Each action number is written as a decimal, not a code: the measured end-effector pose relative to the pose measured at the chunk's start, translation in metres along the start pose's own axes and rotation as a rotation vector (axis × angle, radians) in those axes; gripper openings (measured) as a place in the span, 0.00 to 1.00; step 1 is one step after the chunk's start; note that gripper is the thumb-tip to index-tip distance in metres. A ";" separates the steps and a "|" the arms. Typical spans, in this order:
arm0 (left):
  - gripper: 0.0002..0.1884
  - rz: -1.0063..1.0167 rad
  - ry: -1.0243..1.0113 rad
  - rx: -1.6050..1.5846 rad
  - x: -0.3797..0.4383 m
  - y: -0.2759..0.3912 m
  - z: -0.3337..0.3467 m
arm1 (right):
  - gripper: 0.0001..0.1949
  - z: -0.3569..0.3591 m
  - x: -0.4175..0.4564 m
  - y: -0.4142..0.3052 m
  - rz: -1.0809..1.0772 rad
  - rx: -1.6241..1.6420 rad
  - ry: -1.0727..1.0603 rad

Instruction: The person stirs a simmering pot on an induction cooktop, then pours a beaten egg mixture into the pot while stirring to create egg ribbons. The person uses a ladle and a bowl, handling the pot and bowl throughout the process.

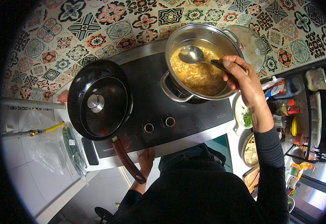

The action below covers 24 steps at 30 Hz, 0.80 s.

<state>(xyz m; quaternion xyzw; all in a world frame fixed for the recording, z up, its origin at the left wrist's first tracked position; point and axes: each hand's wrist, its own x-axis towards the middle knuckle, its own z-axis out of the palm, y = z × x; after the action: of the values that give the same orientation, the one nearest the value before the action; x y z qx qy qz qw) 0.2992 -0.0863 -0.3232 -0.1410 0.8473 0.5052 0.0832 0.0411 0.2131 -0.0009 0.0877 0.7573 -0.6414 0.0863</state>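
Observation:
My right hand (pixel 240 71) grips the black handle of a metal ladle (pixel 191 54), its bowl over the soup (pixel 198 75) with pale egg-like shreds. That soup is in a deep stainless steel pot (pixel 178 98) on the right side of the black gas hob (pixel 149 95). On the left side stands a black frying pan (pixel 76 84) with a glass lid (pixel 104 120) inside its rim; its brown handle (pixel 128 161) points towards me. My left hand (pixel 146 159) rests at the counter's front edge, close to that handle; its fingers are partly hidden, and I cannot tell whether they hold anything.
Behind the pot a glass lid (pixel 254 47) leans near the tiled wall. To the right are a dish of chopped green onions (pixel 247 119), a bowl of pale slices (pixel 251 152) and a black rack (pixel 310 106) with jars. A phone (pixel 90 151) and bagged cucumbers (pixel 73 151) lie left.

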 end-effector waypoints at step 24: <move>0.12 0.129 0.017 0.161 0.003 -0.009 0.003 | 0.20 -0.045 -0.020 0.012 0.066 0.085 -0.071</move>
<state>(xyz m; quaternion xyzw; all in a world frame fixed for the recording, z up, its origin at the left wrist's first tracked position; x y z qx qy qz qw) 0.2998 -0.0880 -0.3334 -0.0833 0.8931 0.4387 0.0546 0.0628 0.2594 -0.0004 0.0936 0.7226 -0.6723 0.1305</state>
